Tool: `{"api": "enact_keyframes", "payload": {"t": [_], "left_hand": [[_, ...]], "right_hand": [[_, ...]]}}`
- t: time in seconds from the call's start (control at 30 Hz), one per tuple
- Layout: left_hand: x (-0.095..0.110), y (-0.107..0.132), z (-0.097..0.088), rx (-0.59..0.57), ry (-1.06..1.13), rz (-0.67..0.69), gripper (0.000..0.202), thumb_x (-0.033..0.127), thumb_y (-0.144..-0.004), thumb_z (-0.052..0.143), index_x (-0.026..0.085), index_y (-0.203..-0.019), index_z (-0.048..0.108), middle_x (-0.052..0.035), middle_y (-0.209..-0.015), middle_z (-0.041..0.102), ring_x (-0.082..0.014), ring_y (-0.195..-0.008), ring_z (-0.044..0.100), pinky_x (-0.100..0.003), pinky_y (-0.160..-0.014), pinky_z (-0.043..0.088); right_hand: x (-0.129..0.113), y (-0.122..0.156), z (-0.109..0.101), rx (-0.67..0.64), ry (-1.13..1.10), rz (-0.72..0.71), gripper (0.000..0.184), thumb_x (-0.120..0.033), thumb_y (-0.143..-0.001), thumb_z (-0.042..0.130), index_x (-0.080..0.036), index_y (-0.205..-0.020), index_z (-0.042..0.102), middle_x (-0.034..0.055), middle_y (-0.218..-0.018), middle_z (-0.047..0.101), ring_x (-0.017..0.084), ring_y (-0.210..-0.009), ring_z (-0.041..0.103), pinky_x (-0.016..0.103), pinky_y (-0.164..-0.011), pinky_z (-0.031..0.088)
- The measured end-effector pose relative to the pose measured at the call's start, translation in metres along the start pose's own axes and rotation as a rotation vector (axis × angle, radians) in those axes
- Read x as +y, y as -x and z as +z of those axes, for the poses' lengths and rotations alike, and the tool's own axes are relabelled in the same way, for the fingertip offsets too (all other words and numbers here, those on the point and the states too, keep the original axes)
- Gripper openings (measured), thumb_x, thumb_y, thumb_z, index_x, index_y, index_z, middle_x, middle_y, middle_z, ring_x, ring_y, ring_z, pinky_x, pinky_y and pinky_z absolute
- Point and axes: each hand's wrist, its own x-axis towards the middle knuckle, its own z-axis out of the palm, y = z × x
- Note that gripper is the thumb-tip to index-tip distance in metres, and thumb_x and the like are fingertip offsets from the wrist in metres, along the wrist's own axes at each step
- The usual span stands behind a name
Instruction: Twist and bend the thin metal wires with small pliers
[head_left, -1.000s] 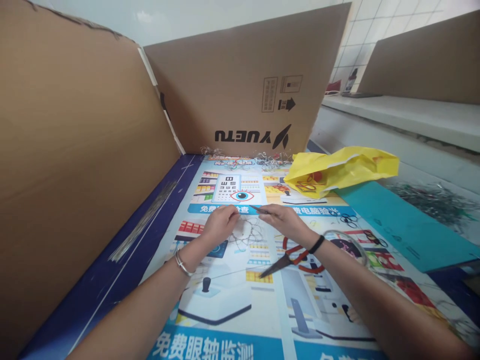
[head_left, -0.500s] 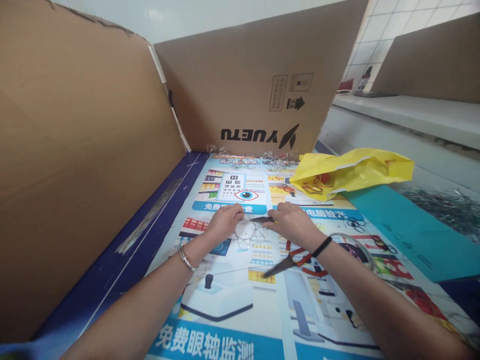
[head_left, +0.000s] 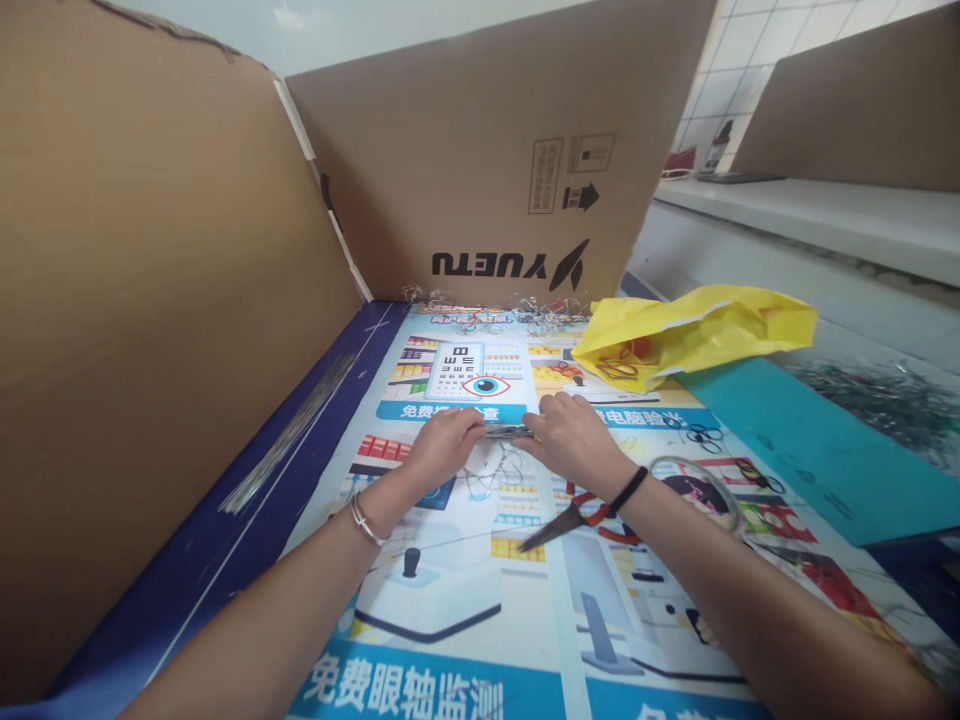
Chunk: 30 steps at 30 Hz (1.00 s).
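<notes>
My left hand [head_left: 448, 445] is closed, fingertips pinched on thin silver wire [head_left: 495, 468], whose loose loops hang over the printed sheet below. My right hand [head_left: 574, 435] is wrapped round narrow-nosed pliers [head_left: 525, 433], their handles hidden in the palm. A short, blurred, grey metallic stretch bridges the two hands; where wire ends and jaws begin I cannot make out. Scissors [head_left: 559, 525] with red-orange handles lie beneath my right wrist, blades pointing left toward me. A coil of pale wire [head_left: 739, 505] rests by my right forearm.
Cardboard panels [head_left: 480, 170] stand behind and to the left. Straight wires [head_left: 292, 430] lie along the left side. At the right are a yellow bag [head_left: 697, 335], a teal sheet [head_left: 817, 450] and a tangled heap of wire [head_left: 885, 400]. Black rings [head_left: 705, 437] lie nearby.
My hands have drawn slightly closer together, and the dark tool tip between them shows less. A grey metallic stretch now spans the gap. The whole view has shifted slightly.
</notes>
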Motion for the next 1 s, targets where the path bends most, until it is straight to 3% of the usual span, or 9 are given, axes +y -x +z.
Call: {"api": "enact_keyframes", "payload": {"t": [0.53,1.0], "left_hand": [[0.000,-0.001,0.000,-0.034,0.010,0.015,0.018,0.024,-0.088,0.039,0.019,-0.078,0.053,-0.0003,-0.076,0.059,-0.0152,-0.077,0.052,-0.027,-0.072,0.039],[0.000,-0.001,0.002,-0.036,-0.001,-0.009,0.016,0.022,-0.087,0.039,0.020,-0.078,0.052,-0.0003,-0.077,0.058,-0.0157,-0.079,0.050,-0.027,-0.072,0.039]], "right_hand": [[-0.010,0.000,0.000,0.022,0.009,-0.003,0.038,-0.049,-0.084,0.044,-0.018,-0.086,0.067,0.0105,-0.082,0.057,0.024,-0.084,0.047,0.033,-0.070,0.026],[-0.012,-0.001,-0.001,-0.056,0.000,0.024,0.043,-0.052,-0.085,0.039,-0.020,-0.089,0.067,0.0113,-0.084,0.058,0.023,-0.083,0.051,0.031,-0.067,0.029]]}}
